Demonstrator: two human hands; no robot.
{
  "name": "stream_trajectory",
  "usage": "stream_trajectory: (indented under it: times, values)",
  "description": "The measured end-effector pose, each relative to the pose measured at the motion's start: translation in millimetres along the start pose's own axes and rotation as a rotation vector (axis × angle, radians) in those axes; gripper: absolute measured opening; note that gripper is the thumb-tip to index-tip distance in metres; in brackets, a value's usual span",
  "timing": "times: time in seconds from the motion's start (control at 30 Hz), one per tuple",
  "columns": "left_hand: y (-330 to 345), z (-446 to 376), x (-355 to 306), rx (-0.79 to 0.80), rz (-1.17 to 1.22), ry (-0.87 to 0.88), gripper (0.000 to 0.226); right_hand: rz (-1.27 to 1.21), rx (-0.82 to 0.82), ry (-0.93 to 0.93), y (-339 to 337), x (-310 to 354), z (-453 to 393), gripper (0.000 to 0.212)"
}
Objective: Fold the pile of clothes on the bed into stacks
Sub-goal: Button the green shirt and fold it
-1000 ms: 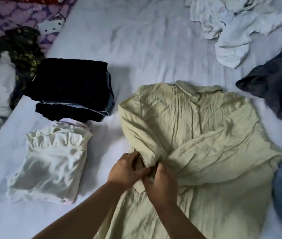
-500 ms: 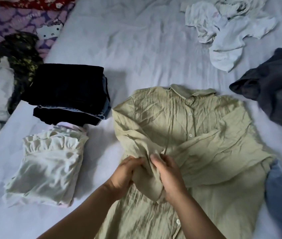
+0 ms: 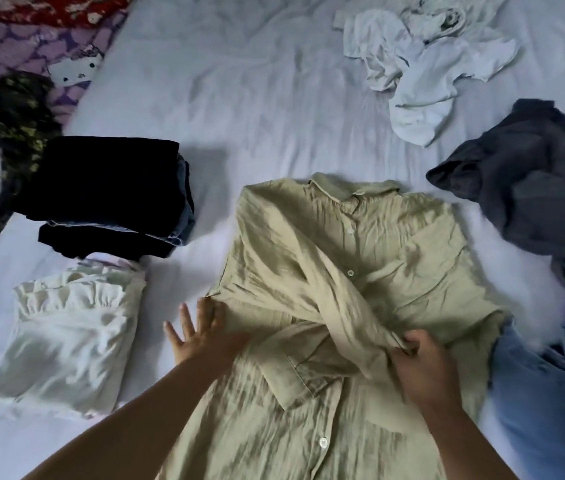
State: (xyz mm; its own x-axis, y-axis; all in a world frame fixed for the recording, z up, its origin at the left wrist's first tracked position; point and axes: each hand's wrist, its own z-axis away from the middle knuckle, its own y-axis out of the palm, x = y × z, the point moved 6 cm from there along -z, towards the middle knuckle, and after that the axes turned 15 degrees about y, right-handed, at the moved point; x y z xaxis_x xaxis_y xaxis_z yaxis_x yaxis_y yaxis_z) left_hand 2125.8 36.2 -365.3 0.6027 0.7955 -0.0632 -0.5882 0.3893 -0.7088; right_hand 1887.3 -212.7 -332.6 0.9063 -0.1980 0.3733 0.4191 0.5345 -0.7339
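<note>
A pale green button shirt (image 3: 360, 258) lies face up on the white bed sheet (image 3: 239, 98), collar away from me, both sleeves crossed over its front. My left hand (image 3: 201, 330) presses flat, fingers spread, on the shirt's left edge. My right hand (image 3: 419, 365) pinches the end of the left sleeve, drawn across to the right side. A folded dark stack (image 3: 108, 199) and a folded cream ruffled garment (image 3: 66, 334) sit to the left.
Unfolded white clothes (image 3: 423, 64) lie at the back right. A dark grey garment (image 3: 537, 199) and blue jeans (image 3: 551, 393) lie to the right of the shirt. Patterned bedding and dark floral cloth (image 3: 14, 109) fill the far left.
My hands have parted from the shirt's middle. The right hand has pulled the left sleeve across to the right, and the left hand has slid to the shirt's left edge and flattened.
</note>
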Motion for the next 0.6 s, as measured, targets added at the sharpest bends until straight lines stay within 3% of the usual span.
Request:
stream_trajectory:
  times: [0.1, 0.17, 0.23, 0.3, 0.4, 0.47, 0.53, 0.6]
  values:
    - [-6.2, 2.0, 14.6, -0.051, -0.064, -0.011, 0.079, 0.09, 0.015, 0.115, -1.3, -24.2, -13.9, 0.019]
    - [-20.3, -0.3, 16.3, -0.213, -0.025, -0.006, 0.072, 0.141, -0.059, 0.132, -6.1, -28.6, -11.9, 0.024]
    - [-36.5, -5.6, 10.6, -0.417, 0.063, 0.049, 0.065, 0.207, -0.236, 0.01, -11.6, -23.9, -3.6, 0.036]
    - [-52.0, -13.9, -2.9, -0.551, 0.166, 0.134, 0.058, 0.192, -0.363, -0.196, -10.4, -12.1, 14.1, 0.036]
    - [-62.7, -32.5, -30.8, -0.585, 0.197, 0.294, 0.053, 0.208, -0.36, -0.438, 12.9, -1.3, 41.4, 0.039]
    - [-62.6, -45.4, -48.2, -0.531, 0.158, 0.347, 0.053, 0.308, -0.307, -0.387, 33.4, -8.1, 40.6, 0.053]
    - [-59.2, -58.9, -51.7, -0.454, 0.149, 0.27, 0.059, 0.412, -0.195, -0.267, 46.6, -15.3, 31.7, 0.065]
    - [-62.9, -67.1, -48.7, -0.428, 0.173, 0.164, 0.061, 0.447, -0.152, -0.288, 47.8, -19.2, 20.9, 0.058]
